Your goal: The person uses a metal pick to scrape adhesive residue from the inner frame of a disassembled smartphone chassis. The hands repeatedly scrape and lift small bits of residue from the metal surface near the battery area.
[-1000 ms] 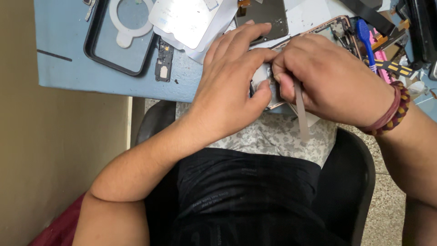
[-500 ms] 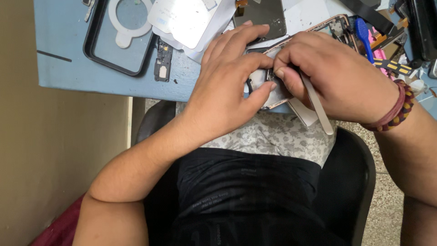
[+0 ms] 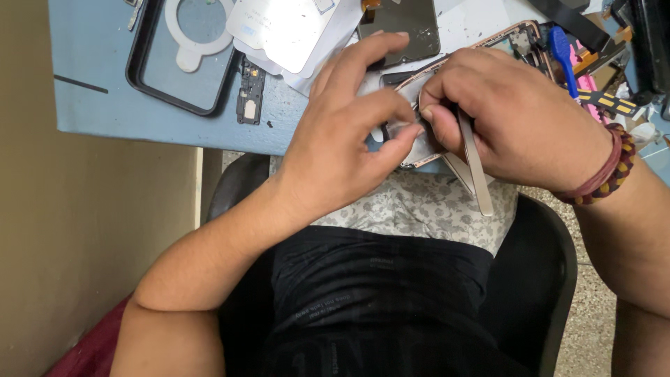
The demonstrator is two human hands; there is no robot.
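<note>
Tweezers (image 3: 476,167) have swung upright in right hand (image 3: 509,119).

opened rose-gold phone frame (image 3: 447,66) flat at table edge.

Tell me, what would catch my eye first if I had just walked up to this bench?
Two bare hands meet at the near edge of a blue table: the left hand steadies an opened phone frame, and the right hand pinches metal tweezers over it. Off to the left lies an empty black phone case, and a beaded bracelet circles the right wrist.
</note>
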